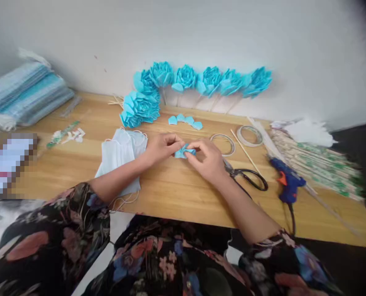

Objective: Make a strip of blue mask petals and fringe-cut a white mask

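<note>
Between my two hands, over the middle of the table, is a small piece of blue mask fabric (179,153), folded or creased. My left hand (161,149) pinches its left side with thumb and forefinger. On the right side, the thumb and fingers of my right hand (208,160) close on the same piece. Just beyond them, several cut blue petals (189,120) lie in a curved row. Pale blue face masks (118,153) are stacked beside my left forearm. Black-handled scissors (251,179) lie right of my right hand, their blades partly hidden.
Several blue fabric flowers on sticks (185,78) lean along the wall. To the right are tape rolls (249,135), a thin stick (245,151), a blue glue gun (289,181) and bundled sticks (321,164). A mask pile (28,96) and white scraps (73,135) lie left.
</note>
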Demonstrator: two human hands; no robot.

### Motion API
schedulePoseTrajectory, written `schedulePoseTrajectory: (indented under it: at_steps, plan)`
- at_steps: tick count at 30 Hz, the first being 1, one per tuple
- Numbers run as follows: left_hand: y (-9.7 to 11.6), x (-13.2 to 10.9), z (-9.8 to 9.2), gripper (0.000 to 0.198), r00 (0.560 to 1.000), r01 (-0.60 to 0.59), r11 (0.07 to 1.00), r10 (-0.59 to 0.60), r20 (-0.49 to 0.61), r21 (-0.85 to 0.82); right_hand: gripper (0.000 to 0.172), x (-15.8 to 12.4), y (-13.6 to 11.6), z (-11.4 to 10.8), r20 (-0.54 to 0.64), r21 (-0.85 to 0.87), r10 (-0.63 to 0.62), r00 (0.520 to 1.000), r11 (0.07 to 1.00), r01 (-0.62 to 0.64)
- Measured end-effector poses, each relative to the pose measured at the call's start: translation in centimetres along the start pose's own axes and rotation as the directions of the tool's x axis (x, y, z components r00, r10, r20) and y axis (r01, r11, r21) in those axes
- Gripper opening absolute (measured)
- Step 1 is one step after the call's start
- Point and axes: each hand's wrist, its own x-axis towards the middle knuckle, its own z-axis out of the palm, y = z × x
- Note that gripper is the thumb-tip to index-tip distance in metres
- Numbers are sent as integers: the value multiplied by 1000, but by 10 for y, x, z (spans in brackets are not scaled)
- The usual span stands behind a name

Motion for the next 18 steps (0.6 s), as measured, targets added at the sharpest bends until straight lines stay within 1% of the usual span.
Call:
schedulePoseTrajectory:
  at_steps: [4,10,12,14,18]
  plan:
    - [-2,0,0,36,1000,-24,1000,24,11,-5,9,2,1,-2,36,2,-62,997,998,62]
    - [-6,1,-3,34,998,-52,998,51,-38,-22,8,2,0,-4,-1,29,-144,990,989,144]
    - [-7,2,-4,37,998,-37,998,35,-52,-48,8,2,-1,-5,-2,31,-152,988,988,152]
    - [-7,2,-4,41,999,-16,997,13,-37,-82,7,2,-1,-5,-17,43,-150,988,988,151]
    - [-7,2,-3,52,1000,-2,983,7,28,-185,7,1,0,-4,-56,67,-75,996,995,79]
